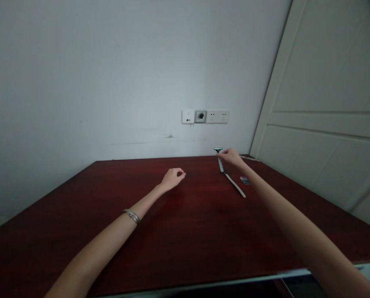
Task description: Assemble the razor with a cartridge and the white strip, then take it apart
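Observation:
My right hand (pixel 230 157) pinches a razor (pixel 220 164) just below its head, over the back right of the dark red tabletop (pixel 178 223). The razor's green-edged head points up past my fingertips. Its long pale handle bends at a dark joint, and the lower part slants down to the right. Whether the handle's end touches the table I cannot tell. My left hand (pixel 172 178) hovers over the middle of the table, apart from the razor. Its fingers curl in, thumb and fingertips together, with nothing visible between them. A bracelet is on the left wrist.
A small flat packet (pixel 245 181) lies right of the razor's handle, beside my right forearm. Behind the table, a white wall (pixel 125 82) carries a row of sockets (pixel 217 117). A pale panelled door (pixel 321 95) borders the table's right side.

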Demonstrator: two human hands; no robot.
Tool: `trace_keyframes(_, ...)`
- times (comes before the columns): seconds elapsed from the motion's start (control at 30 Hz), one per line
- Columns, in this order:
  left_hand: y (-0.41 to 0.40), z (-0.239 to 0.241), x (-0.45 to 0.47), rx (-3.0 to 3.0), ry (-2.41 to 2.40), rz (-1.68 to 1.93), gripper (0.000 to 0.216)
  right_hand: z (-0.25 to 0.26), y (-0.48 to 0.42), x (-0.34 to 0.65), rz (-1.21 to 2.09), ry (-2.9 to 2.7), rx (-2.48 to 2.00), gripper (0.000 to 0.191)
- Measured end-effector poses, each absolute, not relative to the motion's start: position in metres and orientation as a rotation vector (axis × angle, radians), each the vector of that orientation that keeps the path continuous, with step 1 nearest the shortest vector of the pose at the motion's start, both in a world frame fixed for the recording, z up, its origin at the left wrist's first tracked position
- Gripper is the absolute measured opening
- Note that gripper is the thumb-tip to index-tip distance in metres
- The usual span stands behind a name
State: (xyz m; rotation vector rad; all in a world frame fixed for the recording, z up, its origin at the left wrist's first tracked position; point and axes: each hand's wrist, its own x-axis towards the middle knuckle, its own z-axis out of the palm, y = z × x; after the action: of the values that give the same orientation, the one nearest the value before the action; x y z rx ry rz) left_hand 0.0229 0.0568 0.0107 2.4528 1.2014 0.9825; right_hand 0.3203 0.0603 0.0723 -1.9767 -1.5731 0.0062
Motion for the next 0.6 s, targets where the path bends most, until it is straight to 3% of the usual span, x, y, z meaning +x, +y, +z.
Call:
trace_keyframes(0.23,0.028,0.039,0.052,2.44,1.134,1.177,0.043,0.082,0.047,0.236,0.261,-1.558,-1.404,0.039)
trace_keyframes(0.6,0.02,0.057,0.047,2.51,1.49,1.146,0.039,0.08,0.027,0.184,0.413,-1.588,-1.197,0.035)
